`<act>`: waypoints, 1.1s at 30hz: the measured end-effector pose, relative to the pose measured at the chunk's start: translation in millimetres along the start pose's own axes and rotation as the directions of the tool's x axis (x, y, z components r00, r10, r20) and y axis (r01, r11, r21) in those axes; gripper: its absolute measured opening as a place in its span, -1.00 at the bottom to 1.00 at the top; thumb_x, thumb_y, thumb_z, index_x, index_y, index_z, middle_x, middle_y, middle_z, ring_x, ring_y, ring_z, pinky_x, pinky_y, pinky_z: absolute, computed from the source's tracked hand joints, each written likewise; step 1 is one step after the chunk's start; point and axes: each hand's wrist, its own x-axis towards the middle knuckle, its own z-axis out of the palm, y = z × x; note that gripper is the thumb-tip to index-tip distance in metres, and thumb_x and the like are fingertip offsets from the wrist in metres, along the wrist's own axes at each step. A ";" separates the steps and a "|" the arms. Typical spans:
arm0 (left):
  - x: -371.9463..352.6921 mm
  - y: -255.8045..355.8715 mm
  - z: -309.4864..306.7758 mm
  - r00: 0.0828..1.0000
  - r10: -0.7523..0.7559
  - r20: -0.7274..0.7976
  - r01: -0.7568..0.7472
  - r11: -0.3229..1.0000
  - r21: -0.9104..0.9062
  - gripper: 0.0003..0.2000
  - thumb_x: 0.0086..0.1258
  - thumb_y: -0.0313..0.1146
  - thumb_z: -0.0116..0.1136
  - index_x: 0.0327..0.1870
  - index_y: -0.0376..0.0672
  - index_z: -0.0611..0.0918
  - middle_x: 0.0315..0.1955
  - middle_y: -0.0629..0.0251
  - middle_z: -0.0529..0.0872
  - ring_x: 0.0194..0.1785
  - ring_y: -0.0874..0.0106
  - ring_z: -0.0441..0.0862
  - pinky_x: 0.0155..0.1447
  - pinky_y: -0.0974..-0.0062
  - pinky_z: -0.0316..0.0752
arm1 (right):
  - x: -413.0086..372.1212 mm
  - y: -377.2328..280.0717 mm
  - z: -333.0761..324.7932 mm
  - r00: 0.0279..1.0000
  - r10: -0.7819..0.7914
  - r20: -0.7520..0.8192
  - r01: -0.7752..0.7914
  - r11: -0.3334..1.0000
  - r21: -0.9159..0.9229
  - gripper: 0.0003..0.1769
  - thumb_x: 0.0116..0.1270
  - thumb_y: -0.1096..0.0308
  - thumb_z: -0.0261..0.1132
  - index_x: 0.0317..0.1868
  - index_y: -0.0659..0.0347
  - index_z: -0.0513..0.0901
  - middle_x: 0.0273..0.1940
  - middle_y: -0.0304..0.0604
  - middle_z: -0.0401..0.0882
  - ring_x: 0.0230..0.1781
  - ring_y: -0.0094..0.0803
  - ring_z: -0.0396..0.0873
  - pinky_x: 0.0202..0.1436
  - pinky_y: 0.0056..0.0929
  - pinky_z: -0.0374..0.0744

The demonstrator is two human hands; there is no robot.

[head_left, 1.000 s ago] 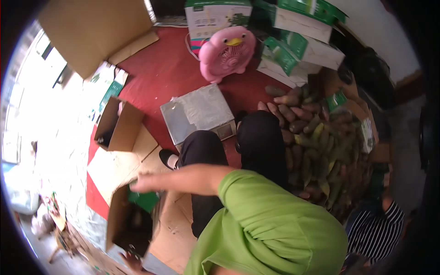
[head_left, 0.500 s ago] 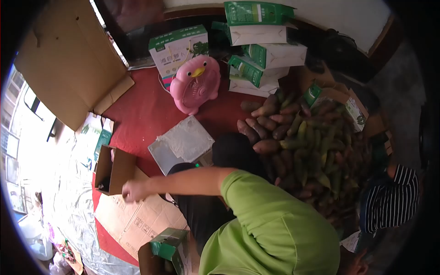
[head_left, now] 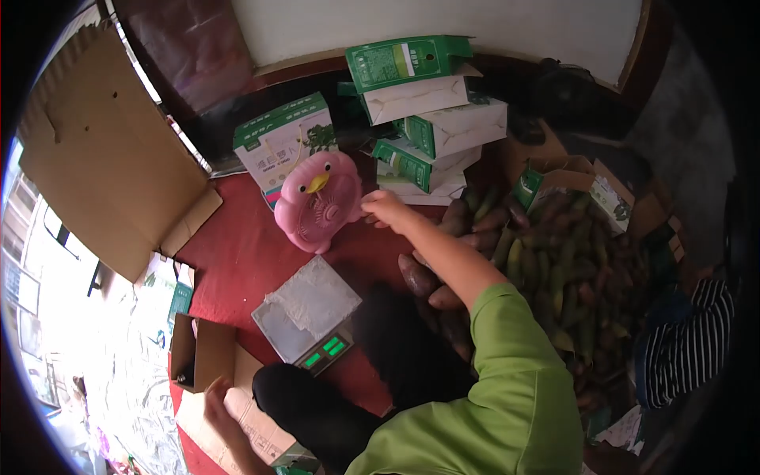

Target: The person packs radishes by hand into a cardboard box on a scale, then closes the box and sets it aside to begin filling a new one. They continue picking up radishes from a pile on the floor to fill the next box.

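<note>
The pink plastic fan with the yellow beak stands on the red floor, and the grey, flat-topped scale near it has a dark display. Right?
Not quite: the head view shows the display of the grey, flat-topped scale lit green, not dark. The pink plastic, yellow-beaked fan near it does stand on the red floor.

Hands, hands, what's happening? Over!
Right hand by pink fan, grip unclear. Left hand near brown box, blurred. Scale lit, veg pile to the right.
</note>
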 end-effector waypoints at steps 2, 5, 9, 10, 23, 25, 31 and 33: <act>20.2 32.7 66.1 0.954 0.214 0.212 -0.217 0.976 -0.008 -0.73 0.44 -0.40 -0.16 -0.13 -0.33 0.62 -0.30 0.18 0.64 -0.14 0.38 0.56 0.03 0.48 0.42 | 8.1 -3.3 -43.3 0.993 0.006 -0.119 -0.005 1.000 0.015 -0.75 0.21 0.21 0.25 -0.11 0.06 0.57 -0.31 -0.30 0.61 -0.42 -0.54 0.55 -0.43 -0.48 0.48; 31.9 62.9 142.5 0.869 0.204 0.450 -0.229 0.974 0.000 -0.78 0.39 -0.48 -0.08 -0.12 -0.35 0.62 -0.27 0.16 0.66 -0.16 0.38 0.58 -0.01 0.50 0.42 | 29.7 -24.5 -98.4 0.944 -0.139 -0.301 0.161 0.986 0.051 -0.91 0.11 0.34 0.22 -0.40 0.15 0.56 -0.56 -0.29 0.50 -0.64 -0.54 0.44 -0.67 -0.54 0.33; 37.5 -1.1 205.0 0.721 0.077 0.688 -0.128 0.991 0.023 -0.77 0.41 -0.36 0.03 -0.04 -0.25 0.63 -0.23 0.11 0.67 -0.09 0.31 0.62 0.01 0.45 0.43 | 48.4 -89.6 -149.7 0.901 -0.206 -0.383 0.273 0.953 0.131 -0.86 0.16 0.34 0.23 -0.26 0.13 0.51 -0.42 -0.27 0.55 -0.52 -0.51 0.49 -0.57 -0.51 0.37; 35.5 -26.1 209.4 0.715 0.014 0.699 -0.202 0.961 0.188 -0.74 0.38 -0.27 0.08 -0.02 -0.20 0.63 -0.23 0.03 0.67 -0.10 0.14 0.62 -0.01 0.34 0.46 | 56.1 -102.6 -164.0 0.907 -0.240 -0.347 0.272 0.961 0.047 -0.72 0.23 0.30 0.25 -0.04 0.10 0.48 -0.27 -0.27 0.60 -0.40 -0.49 0.56 -0.44 -0.48 0.44; 43.8 -13.8 205.4 0.575 -0.228 0.786 -0.260 0.860 0.440 -0.59 0.29 -0.07 0.12 0.07 -0.12 0.59 -0.16 -0.03 0.63 -0.08 0.00 0.58 0.02 0.19 0.47 | 129.9 -208.6 -197.1 0.839 -0.327 -0.434 0.498 0.781 0.375 -0.72 0.20 0.43 0.26 -0.14 0.18 0.35 -0.27 -0.13 0.61 -0.30 -0.36 0.59 -0.37 -0.39 0.44; 44.9 -13.2 204.7 0.561 -0.251 0.789 -0.241 0.862 0.446 -0.58 0.28 -0.07 0.13 0.07 -0.12 0.58 -0.16 -0.03 0.63 -0.07 0.00 0.59 0.02 0.20 0.47 | 144.3 -207.5 -199.5 0.806 -0.344 -0.481 0.550 0.735 0.397 -0.74 0.20 0.45 0.24 -0.15 0.20 0.35 -0.28 -0.11 0.62 -0.33 -0.34 0.59 -0.39 -0.40 0.44; 48.5 -9.6 206.7 0.555 -0.291 0.780 -0.214 0.855 0.472 -0.57 0.26 -0.08 0.14 0.08 -0.12 0.58 -0.16 -0.02 0.63 -0.06 0.04 0.60 0.02 0.22 0.49 | 152.7 -202.8 -207.5 0.780 -0.307 -0.546 0.567 0.715 0.408 -0.79 0.21 0.48 0.23 -0.19 0.24 0.38 -0.30 -0.05 0.62 -0.38 -0.31 0.59 -0.44 -0.43 0.44; 49.1 -12.2 204.3 0.542 -0.295 0.787 -0.226 0.851 0.474 -0.57 0.25 -0.10 0.15 0.08 -0.13 0.58 -0.17 -0.01 0.64 -0.08 0.06 0.61 0.00 0.23 0.49 | 153.1 -204.7 -207.6 0.787 -0.319 -0.528 0.567 0.711 0.416 -0.80 0.21 0.46 0.24 -0.20 0.24 0.39 -0.29 -0.05 0.62 -0.36 -0.31 0.59 -0.42 -0.41 0.45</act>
